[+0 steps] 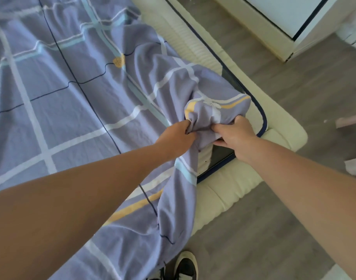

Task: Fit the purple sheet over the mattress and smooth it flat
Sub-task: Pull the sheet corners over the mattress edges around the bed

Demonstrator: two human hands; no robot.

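A purple sheet (68, 93) with white, light-blue and dark-blue check lines covers most of the mattress and lies wrinkled. Its corner (217, 110) is bunched up over the mattress corner (223, 152), whose dark surface and navy piping stay uncovered. My left hand (177, 138) pinches the bunched fabric from the left. From the right, my right hand (235, 132) grips the same bunch, fingers wrapped in the cloth. Part of the sheet hangs over the near edge toward the floor.
A cream padded bed frame (233, 184) rims the mattress. Grey wood floor (294, 229) lies to the right. A white cabinet (284, 19) stands at the top right. My black-and-white shoe (185, 265) is by the bed's near edge. Pale items (352, 166) lie at the right edge.
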